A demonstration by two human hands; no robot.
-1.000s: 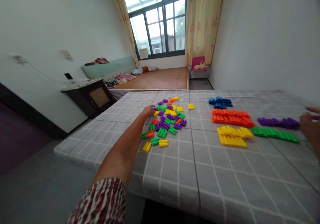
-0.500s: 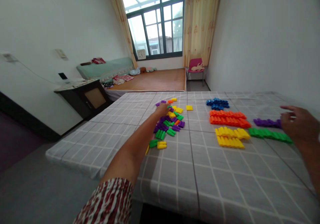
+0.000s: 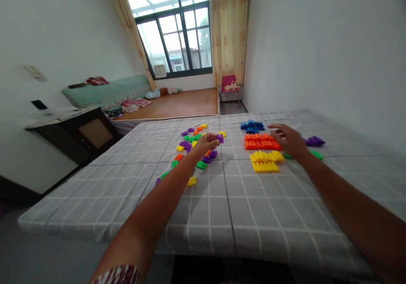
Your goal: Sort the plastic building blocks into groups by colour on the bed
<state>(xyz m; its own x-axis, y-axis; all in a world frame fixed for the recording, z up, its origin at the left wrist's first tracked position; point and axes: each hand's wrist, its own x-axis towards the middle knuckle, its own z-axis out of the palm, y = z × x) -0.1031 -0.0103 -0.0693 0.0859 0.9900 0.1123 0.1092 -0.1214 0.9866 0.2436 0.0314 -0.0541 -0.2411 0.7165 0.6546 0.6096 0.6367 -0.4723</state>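
Between the fingertips of my left hand (image 3: 206, 143) is a small purple plastic building block (image 3: 220, 138), lifted over a loose pile of purple, green, yellow and orange blocks. Part of that pile is hidden by my left hand and forearm. My right hand (image 3: 287, 139) hovers with fingers apart and nothing in them, beside the orange block rows (image 3: 260, 142). Nearer to me lie yellow block rows (image 3: 265, 162). Blue blocks (image 3: 252, 126) are grouped farther back. Behind my right hand, a purple row (image 3: 314, 141) and a green row (image 3: 316, 155) show in part.
A grey checked cloth (image 3: 209, 208) covers the table. Past its far edge stands a bed (image 3: 187, 102) with clothes on it. A dark cabinet (image 3: 85, 134) is on the left, and a pink chair (image 3: 229, 83) stands by the curtain.
My left hand has come up from the pile with a purple block. My right hand has moved left from the purple row to the orange rows. The view has turned to the right.
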